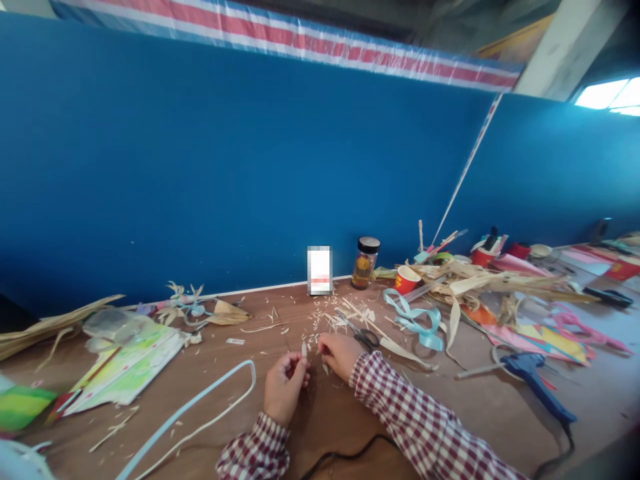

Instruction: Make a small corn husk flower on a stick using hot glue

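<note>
checked sleeves [254, 448] lay nearest, a black cord [345, 455] between. the left hand [283, 389] pinched a pale strip [304, 349] between thumb and finger; the right hand [343, 357] curled nearby, its hold impossible to tell. beyond, scissors [359, 331] lay among shavings [367, 314]; farther stood a jar [364, 268].

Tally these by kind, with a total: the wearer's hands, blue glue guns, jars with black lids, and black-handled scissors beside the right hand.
Hands: 2 (left hand, right hand)
Blue glue gun: 1
Black-lidded jar: 1
Black-handled scissors: 1
Total: 5
</note>
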`<state>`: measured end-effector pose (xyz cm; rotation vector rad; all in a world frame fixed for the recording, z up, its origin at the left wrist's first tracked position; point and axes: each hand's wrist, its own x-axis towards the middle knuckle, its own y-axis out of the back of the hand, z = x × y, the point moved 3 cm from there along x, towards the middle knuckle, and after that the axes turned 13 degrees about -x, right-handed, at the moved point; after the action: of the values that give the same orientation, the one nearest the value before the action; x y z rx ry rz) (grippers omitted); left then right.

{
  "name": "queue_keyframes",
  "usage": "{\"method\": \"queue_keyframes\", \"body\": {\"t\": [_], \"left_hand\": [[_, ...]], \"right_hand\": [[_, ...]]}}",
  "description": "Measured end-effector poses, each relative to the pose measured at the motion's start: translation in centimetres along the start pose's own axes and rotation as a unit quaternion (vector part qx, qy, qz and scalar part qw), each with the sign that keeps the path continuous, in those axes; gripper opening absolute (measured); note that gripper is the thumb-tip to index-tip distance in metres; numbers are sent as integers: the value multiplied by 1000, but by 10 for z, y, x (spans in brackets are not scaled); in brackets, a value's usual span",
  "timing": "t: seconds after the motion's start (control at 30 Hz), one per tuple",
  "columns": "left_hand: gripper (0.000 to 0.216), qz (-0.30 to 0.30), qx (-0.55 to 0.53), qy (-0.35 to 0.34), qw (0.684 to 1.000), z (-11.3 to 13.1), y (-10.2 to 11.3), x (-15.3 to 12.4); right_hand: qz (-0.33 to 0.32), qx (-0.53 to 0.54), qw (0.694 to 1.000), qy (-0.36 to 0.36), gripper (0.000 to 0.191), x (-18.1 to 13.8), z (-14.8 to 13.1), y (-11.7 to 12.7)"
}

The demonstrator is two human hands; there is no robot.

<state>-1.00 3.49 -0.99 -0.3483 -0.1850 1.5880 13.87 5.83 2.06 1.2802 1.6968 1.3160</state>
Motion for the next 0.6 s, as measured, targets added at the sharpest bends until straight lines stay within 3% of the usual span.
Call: {"method": "queue_keyframes", "body": {"t": [0.17,0.33,0.6], "left_hand": [[29,8,-8,3,1000,-2,0,0],[27,-3,-25,14,1000,-2,0,0],[29,12,-35,31,999,-1,1,0]], "right_hand": [[14,96,995,11,14,1,-2,7],[39,306,951,21,19,4,-16,13],[88,349,933,-18,19,7,-17,-1]]}}
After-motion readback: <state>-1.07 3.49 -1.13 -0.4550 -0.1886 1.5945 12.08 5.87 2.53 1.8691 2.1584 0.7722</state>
